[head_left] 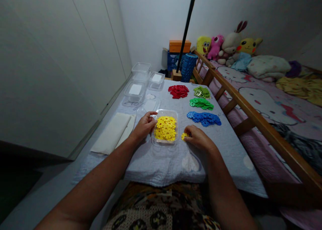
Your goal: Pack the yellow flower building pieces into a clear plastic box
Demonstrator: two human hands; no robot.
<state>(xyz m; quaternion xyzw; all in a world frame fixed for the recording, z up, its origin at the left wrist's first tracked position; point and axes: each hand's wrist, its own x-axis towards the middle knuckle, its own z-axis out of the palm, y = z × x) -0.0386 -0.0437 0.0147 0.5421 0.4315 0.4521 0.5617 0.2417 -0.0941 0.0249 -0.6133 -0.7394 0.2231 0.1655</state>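
A clear plastic container (164,142) stands near the front of the table, filled with yellow snowflake discs (166,127). My left hand (146,124) grips its left side, thumb and fingers at the rim. To the right of the container, my right hand (197,136) pinches a yellow snowflake disc (183,136) at table height; its fingertips partly cover the disc. Beyond that hand lie piles of blue discs (204,118), green discs (201,104) and light green discs (202,92). A heap of red pieces (178,91) lies farther back.
Lidded clear containers (135,90) with white labels stand at the back left. A clear lid (149,105) lies behind my left hand. Folded off-white cloth (110,132) rests at the left. A wooden bed rail (236,99) runs along the right side. A black pole (186,30) rises behind the table.
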